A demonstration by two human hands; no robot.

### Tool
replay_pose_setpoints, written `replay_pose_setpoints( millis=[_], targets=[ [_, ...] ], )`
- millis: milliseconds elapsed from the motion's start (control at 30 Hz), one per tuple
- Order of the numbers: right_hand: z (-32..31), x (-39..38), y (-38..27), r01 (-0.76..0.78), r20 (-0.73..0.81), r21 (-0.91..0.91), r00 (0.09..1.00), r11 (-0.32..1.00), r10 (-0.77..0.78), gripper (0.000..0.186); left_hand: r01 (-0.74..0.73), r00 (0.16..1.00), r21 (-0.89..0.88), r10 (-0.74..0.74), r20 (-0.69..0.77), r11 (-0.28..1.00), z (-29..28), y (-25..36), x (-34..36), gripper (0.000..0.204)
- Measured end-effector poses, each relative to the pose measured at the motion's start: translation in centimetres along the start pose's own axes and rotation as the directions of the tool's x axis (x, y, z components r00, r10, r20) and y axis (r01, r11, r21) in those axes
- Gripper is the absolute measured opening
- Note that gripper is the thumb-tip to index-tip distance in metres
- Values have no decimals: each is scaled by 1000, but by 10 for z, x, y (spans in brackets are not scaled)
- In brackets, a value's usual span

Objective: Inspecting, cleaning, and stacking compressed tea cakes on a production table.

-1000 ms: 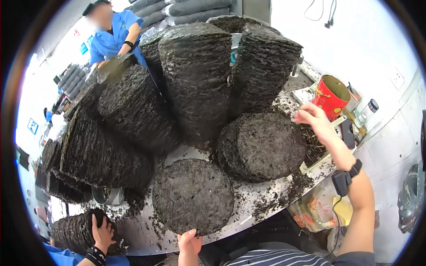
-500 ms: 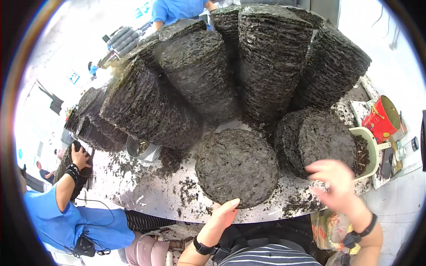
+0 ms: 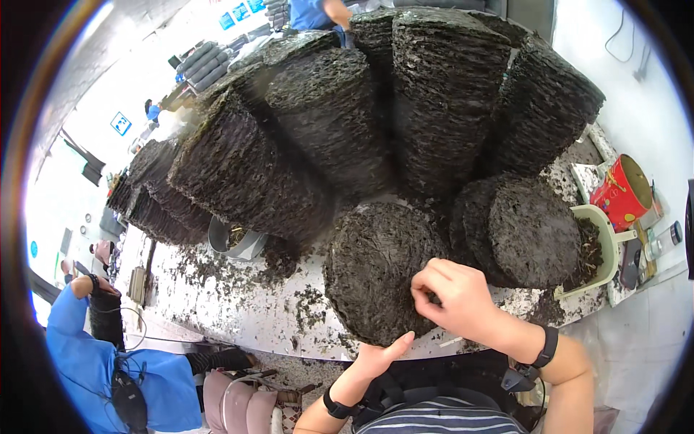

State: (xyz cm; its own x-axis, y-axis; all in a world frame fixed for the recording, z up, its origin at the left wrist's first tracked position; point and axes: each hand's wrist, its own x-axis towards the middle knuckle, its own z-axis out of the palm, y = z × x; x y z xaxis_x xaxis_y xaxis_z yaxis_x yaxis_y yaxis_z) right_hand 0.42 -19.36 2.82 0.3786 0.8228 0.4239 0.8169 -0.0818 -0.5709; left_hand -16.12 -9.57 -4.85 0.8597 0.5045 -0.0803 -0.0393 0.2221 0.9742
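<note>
A round, dark, rough, fibrous sheet (image 3: 372, 260) lies near the middle of the table's front. My left hand (image 3: 379, 358) grips its near edge, thumb up and fingers hidden beneath. My right hand (image 3: 455, 304) is closed over its right part, fingertips pinched on the surface; what is between them is hidden. Right of it lies a short pile of similar rounds (image 3: 531, 231). Tall, leaning stacks (image 3: 444, 101) of the same material stand in an arc behind.
A metal ring container (image 3: 246, 253) sits left; a pale green dustpan-like tray (image 3: 607, 267) with debris and a red tin (image 3: 618, 192) sit right. Dark flakes litter the white table (image 3: 181, 304). Co-workers in blue are at lower left (image 3: 144, 390) and far side (image 3: 307, 14); others are farther back.
My right hand has come down and left onto the middle round, its fingers now curled. The lower-left co-worker has moved back from the table. The camera view has shifted.
</note>
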Motion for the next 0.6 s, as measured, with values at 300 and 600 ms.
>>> replay_pose_setpoints(
  millis=[300, 600],
  targets=[
    [7, -26, 1, 131, 168, 83, 975, 988, -143, 62, 38, 991, -308, 5, 136, 951, -14, -3, 12, 63],
    [-33, -27, 6, -164, -130, 304, 969, 938, 211, 34, 35, 996, -525, -71, -49, 850, -30, 6, 5, 54]
  ],
)
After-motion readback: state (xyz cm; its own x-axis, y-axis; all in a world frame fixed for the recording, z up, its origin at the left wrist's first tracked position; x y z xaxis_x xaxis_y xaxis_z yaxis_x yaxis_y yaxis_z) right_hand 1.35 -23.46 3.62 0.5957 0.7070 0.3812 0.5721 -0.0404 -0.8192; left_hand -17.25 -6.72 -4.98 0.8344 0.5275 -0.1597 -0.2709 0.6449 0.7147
